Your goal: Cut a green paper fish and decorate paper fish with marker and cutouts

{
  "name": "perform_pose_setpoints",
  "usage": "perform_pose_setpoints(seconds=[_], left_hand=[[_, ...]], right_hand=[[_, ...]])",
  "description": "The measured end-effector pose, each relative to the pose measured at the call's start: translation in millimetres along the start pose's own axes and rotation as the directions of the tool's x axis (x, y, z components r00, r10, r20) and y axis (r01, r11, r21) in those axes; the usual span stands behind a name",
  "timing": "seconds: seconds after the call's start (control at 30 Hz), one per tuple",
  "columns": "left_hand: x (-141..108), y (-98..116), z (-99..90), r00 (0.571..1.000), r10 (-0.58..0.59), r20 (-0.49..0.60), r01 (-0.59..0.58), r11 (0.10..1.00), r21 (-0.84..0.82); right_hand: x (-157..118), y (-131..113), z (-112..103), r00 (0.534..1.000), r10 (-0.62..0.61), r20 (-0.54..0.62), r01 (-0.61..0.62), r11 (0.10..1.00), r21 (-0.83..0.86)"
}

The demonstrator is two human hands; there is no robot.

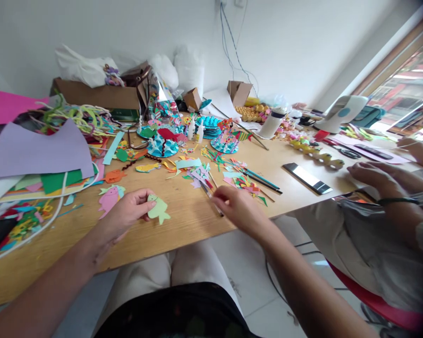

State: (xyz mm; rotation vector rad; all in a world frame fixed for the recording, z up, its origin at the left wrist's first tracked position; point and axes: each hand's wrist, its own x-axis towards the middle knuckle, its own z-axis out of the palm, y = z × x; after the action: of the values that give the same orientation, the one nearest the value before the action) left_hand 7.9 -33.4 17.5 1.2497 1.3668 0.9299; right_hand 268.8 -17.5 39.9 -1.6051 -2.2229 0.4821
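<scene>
Wooden table (pixel 183 230), green paper fish (pixel 158 209) between left hand's fingers (pixel 151 205)

Pale green paper fish (pixel 158 209): cut out, flat, face marked in dark line; held tilted, head up-left and forked tail down toward the near edge of the table (pixel 186 225). Slim pen (pixel 220 212): partly hidden and blurred, aslant right of the fish, lower end toward the same edge; cap state unclear.
</scene>
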Motion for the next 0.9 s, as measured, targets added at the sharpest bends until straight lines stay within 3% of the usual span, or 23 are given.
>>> perform_pose_setpoints(seconds=[0.07,0.17,0.27,0.37,0.5,0.6,0.63,0.7,0.77,0.83,0.9], left_hand=[[0.9,2.8,3.3,1.000,-0.001,0.023,0.001,1.000,-0.004],[2.4,5.4,5.6,1.000,-0.001,0.026,0.001,1.000,-0.017],[3.3,6.4,2.4,1.000,-0.013,0.020,0.013,1.000,-0.027],[4.1,6.5,-4.1,0.998,-0.054,0.027,0.055,0.998,-0.042],[8.4,5.0,-16.4,0.999,-0.043,-0.014,0.043,0.999,0.004],[12.8,2.7,-27.0,0.990,0.089,-0.105,-0.067,0.977,0.202],[13.5,1.7,-29.4,0.981,0.157,-0.110,-0.114,0.940,0.322],[13.1,-1.5,-30.7,0.945,0.326,-0.037,-0.243,0.772,0.587],[11.1,-7.2,-27.1,0.861,0.492,0.130,-0.429,0.563,0.707],[9.3,-16.1,-20.9,0.786,0.523,0.328,-0.566,0.398,0.722],[8.8,-26.8,-15.9,0.766,0.472,0.436,-0.601,0.287,0.746]], right_hand=[[6.4,-25.8,17.9,0.993,-0.067,0.098,0.040,0.966,0.255],[23.5,-50.3,48.9,0.965,-0.096,0.245,-0.052,0.843,0.535],[40.9,-57.1,71.2,0.949,-0.090,0.302,-0.135,0.750,0.647],[52.9,-54.6,78.8,0.946,-0.088,0.311,-0.170,0.683,0.711],[64.1,-50.7,74.4,0.949,-0.071,0.306,-0.167,0.711,0.683],[71.7,-50.7,69.6,0.956,-0.073,0.285,-0.095,0.841,0.533],[73.7,-51.2,68.7,0.958,-0.086,0.273,-0.050,0.890,0.454],[76.3,-52.7,68.9,0.955,-0.121,0.271,0.047,0.963,0.266],[76.9,-54.2,71.3,0.945,-0.153,0.289,0.137,0.988,0.077],[75.7,-55.2,74.0,0.938,-0.185,0.295,0.211,0.976,-0.057],[73.9,-55.1,74.1,0.936,-0.223,0.271,0.259,0.960,-0.107]])
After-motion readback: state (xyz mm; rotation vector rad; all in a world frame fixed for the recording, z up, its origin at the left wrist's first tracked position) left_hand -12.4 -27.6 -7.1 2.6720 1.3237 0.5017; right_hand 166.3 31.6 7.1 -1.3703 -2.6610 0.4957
